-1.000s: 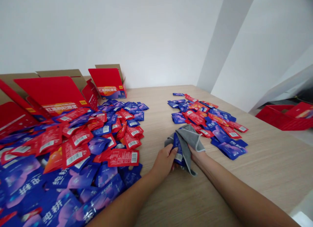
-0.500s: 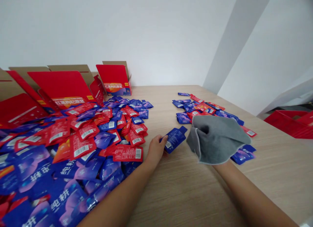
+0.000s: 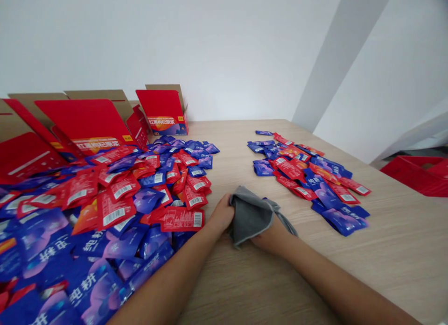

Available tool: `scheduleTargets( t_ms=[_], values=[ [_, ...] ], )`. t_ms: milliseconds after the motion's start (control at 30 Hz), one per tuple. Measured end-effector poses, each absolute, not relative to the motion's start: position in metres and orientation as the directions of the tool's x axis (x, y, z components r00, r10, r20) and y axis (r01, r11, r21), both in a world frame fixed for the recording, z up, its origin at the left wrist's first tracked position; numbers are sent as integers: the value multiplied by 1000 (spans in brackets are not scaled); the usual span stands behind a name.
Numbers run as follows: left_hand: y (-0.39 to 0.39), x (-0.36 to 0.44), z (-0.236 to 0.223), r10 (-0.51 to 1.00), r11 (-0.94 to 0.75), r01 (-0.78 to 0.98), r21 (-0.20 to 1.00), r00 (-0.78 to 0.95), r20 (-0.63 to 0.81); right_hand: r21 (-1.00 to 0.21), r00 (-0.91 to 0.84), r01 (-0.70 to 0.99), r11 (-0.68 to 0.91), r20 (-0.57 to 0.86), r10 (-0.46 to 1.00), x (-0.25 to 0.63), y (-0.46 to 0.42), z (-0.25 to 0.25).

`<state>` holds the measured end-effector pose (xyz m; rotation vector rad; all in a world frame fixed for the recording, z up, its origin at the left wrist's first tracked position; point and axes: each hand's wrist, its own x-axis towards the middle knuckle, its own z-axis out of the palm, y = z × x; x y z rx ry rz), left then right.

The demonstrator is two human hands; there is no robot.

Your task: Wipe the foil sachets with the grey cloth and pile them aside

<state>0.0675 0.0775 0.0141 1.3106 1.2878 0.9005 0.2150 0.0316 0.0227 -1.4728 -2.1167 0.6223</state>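
My left hand [image 3: 223, 214] is closed on the near end of a blue pouch, in the middle of the table. A grey cloth [image 3: 252, 215] lies over this pouch and hides nearly all of it. Draped in the same cloth, my right hand [image 3: 270, 236] presses it against the pouch; its fingers are hidden beneath the fabric. To the left of my left hand spreads a large heap of blue and red pouches [image 3: 115, 208], the nearest a red pouch [image 3: 182, 219]. Beyond my right hand lies a smaller group of red and blue pouches [image 3: 301, 168].
Red cardboard boxes [image 3: 84, 117] with raised flaps stand behind the big heap, and another red box [image 3: 163, 111] is at the back. Further right, beyond the table [image 3: 392, 231], sits a red container [image 3: 413, 173]. A white wall [image 3: 224, 54] closes off the back.
My right hand has moved left with the grey cloth, from near the right-hand group onto the blue pouch. My left hand has stayed at about the same place.
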Motion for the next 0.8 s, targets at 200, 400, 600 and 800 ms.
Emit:
scheduleTargets(
  t_ms=[200,400,600,800],
  values=[
    [81,68,3,986,123,203,971,84,-142,-325,-222,915,238,86,971,227,53,31],
    [80,68,4,986,80,172,982,128,-103,-270,-310,911,311,47,950,206,38,44],
    [78,67,5,991,61,134,989,111,-76,-51,-138,990,134,-70,988,196,40,49],
    [78,67,6,982,36,73,997,183,-49,-43,-402,916,400,-65,913,192,33,50]
  ],
)
